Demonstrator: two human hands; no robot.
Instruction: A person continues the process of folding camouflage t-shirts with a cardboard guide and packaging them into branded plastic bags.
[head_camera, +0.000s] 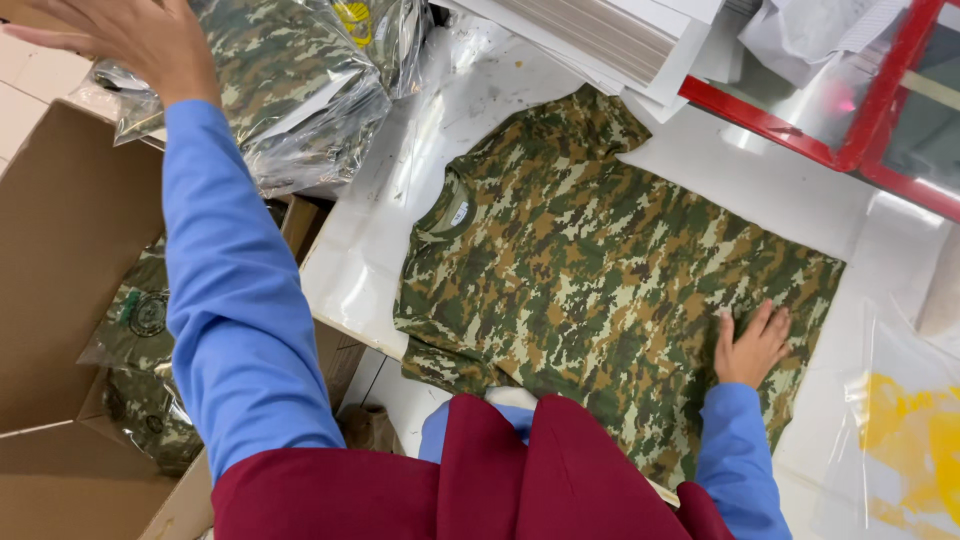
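Observation:
A camouflage T-shirt lies spread flat on the white table, collar toward the left. My right hand rests palm down on the shirt near its hem, fingers apart. My left hand is stretched far out to the upper left, fingers spread, over a clear plastic bag holding folded camouflage clothing. It grips nothing. Both arms wear blue sleeves under a dark red vest.
An open cardboard box at the left holds bagged camouflage shirts. A stack of white card sheets lies at the top. A red-framed unit stands at the upper right. A clear bag with yellow print lies at the right.

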